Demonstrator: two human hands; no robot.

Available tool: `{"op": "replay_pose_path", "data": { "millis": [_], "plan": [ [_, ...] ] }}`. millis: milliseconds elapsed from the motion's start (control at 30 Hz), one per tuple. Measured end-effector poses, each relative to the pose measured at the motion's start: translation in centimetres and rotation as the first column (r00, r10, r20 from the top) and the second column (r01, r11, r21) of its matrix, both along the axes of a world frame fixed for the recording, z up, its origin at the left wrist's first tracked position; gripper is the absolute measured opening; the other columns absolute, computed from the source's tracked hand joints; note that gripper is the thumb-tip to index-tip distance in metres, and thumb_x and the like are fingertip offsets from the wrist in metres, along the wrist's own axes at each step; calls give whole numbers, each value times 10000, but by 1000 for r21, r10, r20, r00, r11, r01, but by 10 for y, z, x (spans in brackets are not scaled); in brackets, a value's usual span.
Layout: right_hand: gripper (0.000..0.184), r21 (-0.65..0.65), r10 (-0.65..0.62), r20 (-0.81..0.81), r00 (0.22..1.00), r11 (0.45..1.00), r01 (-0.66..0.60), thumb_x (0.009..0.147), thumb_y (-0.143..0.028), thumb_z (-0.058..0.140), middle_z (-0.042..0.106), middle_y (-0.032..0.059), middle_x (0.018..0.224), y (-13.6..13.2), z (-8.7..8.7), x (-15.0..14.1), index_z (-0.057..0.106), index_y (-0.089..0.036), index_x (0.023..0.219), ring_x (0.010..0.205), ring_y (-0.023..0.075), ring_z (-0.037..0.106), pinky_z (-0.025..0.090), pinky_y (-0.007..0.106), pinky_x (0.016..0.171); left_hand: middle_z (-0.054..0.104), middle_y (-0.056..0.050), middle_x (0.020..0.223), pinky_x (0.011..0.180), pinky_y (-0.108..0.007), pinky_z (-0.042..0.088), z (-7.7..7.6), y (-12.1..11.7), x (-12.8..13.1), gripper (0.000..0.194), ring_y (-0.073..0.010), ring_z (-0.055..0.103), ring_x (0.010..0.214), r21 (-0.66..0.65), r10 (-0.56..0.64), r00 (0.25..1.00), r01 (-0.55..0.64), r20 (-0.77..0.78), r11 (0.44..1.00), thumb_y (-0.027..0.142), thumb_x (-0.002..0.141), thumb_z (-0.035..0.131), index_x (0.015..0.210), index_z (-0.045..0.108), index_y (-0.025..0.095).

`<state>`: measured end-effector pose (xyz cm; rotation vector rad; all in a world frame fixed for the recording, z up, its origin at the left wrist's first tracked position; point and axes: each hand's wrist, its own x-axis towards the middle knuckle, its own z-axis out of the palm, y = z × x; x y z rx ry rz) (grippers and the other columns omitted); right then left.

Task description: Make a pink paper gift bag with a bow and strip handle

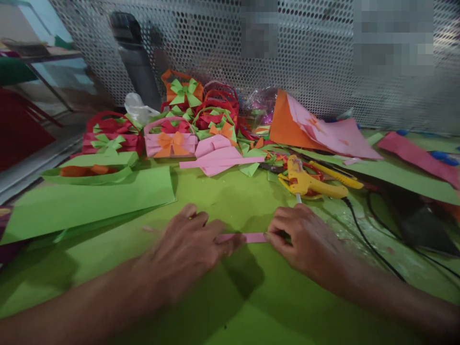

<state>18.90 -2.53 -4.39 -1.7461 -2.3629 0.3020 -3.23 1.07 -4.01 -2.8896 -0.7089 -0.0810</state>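
Note:
A narrow pink paper strip (256, 237) stretches between my two hands, low over the green tabletop. My left hand (201, 239) has its thumb and forefinger closed on the strip, and its back hides much of the left part. At the other end my right hand (305, 237) pinches the strip between thumb and fingertips. Just beyond the right hand lies a yellow glue gun (305, 179), its nozzle pointing down toward the knuckles. Farther back, a folded pink paper piece (217, 154) lies with another pink strip across it.
Several small paper bags with bows (171, 141) stand at the back. Green paper sheets (93, 203) lie left; orange and pink sheets (323, 122) are back right. A yellow cutter (339, 175) lies by the glue gun. A black cable (366, 247) runs right. A dark bottle (138, 67) leans against perforated metal.

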Motion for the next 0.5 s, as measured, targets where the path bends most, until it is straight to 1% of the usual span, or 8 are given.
{"op": "replay_pose_path", "data": {
  "millis": [100,200,267,333,433,500],
  "plan": [
    [192,-40,-16,40,999,999,18,774,-157,495,532,-4,631,1,4,-2,540,-169,588,599,122,442,276,312,674,591,21,658,614,-329,202,0,0,-1,331,-154,480,597,-57,25,999,-27,-33,998,179,835,526,1127,537,333],
    [182,-39,-33,78,996,999,36,773,-154,478,547,8,649,1,6,-4,540,-168,602,618,128,452,277,303,678,592,18,656,628,-330,202,2,0,-2,304,-149,477,613,-56,39,999,-41,-34,998,148,836,527,1087,576,313],
    [173,-23,-35,113,993,999,37,770,-155,472,554,13,659,0,7,-5,536,-169,609,624,130,451,272,298,669,586,21,672,646,-332,205,4,1,-3,291,-147,476,630,-58,18,1000,-19,-24,998,137,844,512,1069,585,307],
    [165,-3,-35,146,989,999,36,765,-154,468,559,15,667,-1,7,-6,529,-170,613,626,130,448,264,293,658,580,27,692,651,-330,207,3,3,-5,291,-139,469,625,-89,-4,1000,2,-28,996,147,864,483,1086,569,315],
    [168,14,-58,192,980,998,56,771,-153,457,560,17,662,0,6,-6,523,-168,617,615,130,443,250,294,645,568,37,703,647,-331,210,-4,7,-9,293,-133,462,619,-113,-35,999,33,-16,993,165,875,464,1103,544,331],
    [180,28,-82,219,972,997,77,784,-154,443,556,23,647,0,6,-6,525,-164,624,597,132,435,241,299,634,559,33,716,663,-332,221,-11,9,-11,297,-130,470,646,-103,-60,998,62,21,993,136,864,464,1080,551,321]
  ]
}}
